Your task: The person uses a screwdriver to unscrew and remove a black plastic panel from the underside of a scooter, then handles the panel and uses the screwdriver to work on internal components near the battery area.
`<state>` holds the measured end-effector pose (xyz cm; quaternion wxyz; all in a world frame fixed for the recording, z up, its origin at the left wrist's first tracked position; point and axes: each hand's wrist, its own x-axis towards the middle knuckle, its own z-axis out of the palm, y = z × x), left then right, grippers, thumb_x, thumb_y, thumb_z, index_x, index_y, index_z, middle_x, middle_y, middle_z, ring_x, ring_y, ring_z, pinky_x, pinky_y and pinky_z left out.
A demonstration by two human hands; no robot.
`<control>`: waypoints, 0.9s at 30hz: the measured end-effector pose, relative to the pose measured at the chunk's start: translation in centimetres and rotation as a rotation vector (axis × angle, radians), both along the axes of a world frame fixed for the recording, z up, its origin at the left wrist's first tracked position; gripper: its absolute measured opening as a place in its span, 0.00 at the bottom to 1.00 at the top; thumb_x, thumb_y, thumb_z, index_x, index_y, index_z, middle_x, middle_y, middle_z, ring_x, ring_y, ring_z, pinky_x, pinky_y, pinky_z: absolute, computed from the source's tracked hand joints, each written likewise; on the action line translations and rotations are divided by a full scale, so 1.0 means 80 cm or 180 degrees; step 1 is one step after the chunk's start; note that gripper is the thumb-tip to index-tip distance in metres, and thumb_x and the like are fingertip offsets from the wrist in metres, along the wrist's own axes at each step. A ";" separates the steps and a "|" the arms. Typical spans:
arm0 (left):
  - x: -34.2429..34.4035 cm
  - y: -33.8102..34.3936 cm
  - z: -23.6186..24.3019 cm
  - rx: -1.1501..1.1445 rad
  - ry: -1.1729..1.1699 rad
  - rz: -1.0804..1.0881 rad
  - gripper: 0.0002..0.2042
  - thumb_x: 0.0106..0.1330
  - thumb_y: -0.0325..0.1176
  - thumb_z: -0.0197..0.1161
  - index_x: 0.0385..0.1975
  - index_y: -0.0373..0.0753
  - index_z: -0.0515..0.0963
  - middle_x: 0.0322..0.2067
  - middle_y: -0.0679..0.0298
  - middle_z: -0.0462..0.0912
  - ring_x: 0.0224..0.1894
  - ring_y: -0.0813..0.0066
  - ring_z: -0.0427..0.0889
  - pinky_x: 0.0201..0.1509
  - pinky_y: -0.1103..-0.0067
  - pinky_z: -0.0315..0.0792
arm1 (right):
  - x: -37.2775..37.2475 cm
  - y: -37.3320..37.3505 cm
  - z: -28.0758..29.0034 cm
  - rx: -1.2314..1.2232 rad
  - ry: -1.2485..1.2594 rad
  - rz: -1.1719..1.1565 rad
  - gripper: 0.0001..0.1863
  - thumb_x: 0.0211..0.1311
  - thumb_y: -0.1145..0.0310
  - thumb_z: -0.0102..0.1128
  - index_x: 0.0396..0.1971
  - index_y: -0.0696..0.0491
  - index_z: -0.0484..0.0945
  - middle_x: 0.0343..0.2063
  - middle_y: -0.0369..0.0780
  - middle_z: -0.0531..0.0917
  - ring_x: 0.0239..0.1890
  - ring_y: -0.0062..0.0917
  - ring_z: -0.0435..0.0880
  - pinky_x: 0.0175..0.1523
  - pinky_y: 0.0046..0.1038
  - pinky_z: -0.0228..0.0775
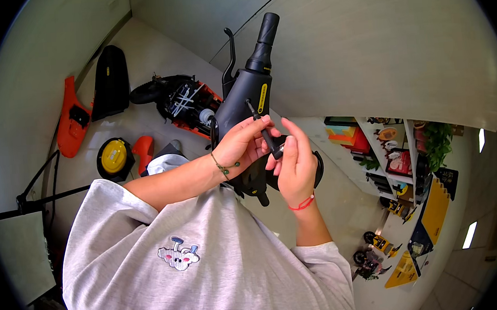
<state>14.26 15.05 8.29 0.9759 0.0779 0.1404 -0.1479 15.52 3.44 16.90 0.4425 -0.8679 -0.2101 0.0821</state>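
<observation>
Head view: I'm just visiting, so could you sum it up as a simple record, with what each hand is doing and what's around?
Left hand: fingers around the black tool
Right hand: at the tool's near end; firmness of grip unclear
Tool tip: at the black handlebar; contact unclear
Handlebar parts: grip, lever
Floor, left: orange panel, black cover
Right side: plant, small model motorbikes

Soft, fairly even light fills the middle; bright white rectangular light panels (469,235) glare at far right. The glossy pale floor (152,49) carries faint reflections. Fisheye distortion bends the outer edges, and corners fall black.
</observation>
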 end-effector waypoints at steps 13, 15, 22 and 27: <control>-0.003 -0.004 -0.012 -0.0297 -0.0148 0.0149 0.07 0.69 0.38 0.54 0.34 0.41 0.73 0.27 0.71 0.76 0.27 0.83 0.72 0.35 0.82 0.71 | 0.007 -0.023 -0.006 -0.0300 -0.0907 0.0378 0.13 0.61 0.70 0.61 0.43 0.59 0.75 0.27 0.39 0.80 0.24 0.23 0.77 0.31 0.23 0.69; -0.005 -0.008 -0.011 -0.0302 0.0018 0.0127 0.07 0.69 0.37 0.54 0.34 0.42 0.74 0.28 0.72 0.76 0.29 0.83 0.72 0.36 0.81 0.71 | 0.013 -0.023 -0.007 -0.0626 -0.1417 0.0539 0.16 0.54 0.70 0.66 0.43 0.58 0.76 0.29 0.39 0.81 0.24 0.26 0.78 0.31 0.26 0.70; -0.009 -0.007 -0.010 -0.0297 -0.0132 0.0131 0.08 0.69 0.38 0.53 0.37 0.42 0.74 0.31 0.71 0.77 0.31 0.83 0.72 0.39 0.82 0.71 | 0.014 -0.021 -0.006 -0.0624 -0.1829 0.0820 0.15 0.52 0.72 0.66 0.41 0.57 0.78 0.31 0.39 0.81 0.29 0.30 0.79 0.36 0.29 0.69; -0.014 -0.007 -0.009 -0.0295 -0.0162 0.0124 0.09 0.68 0.38 0.51 0.39 0.42 0.73 0.33 0.69 0.78 0.31 0.83 0.73 0.39 0.83 0.70 | 0.013 -0.027 0.000 -0.0825 -0.1867 0.1022 0.16 0.50 0.74 0.66 0.41 0.56 0.79 0.34 0.38 0.81 0.32 0.30 0.78 0.37 0.30 0.68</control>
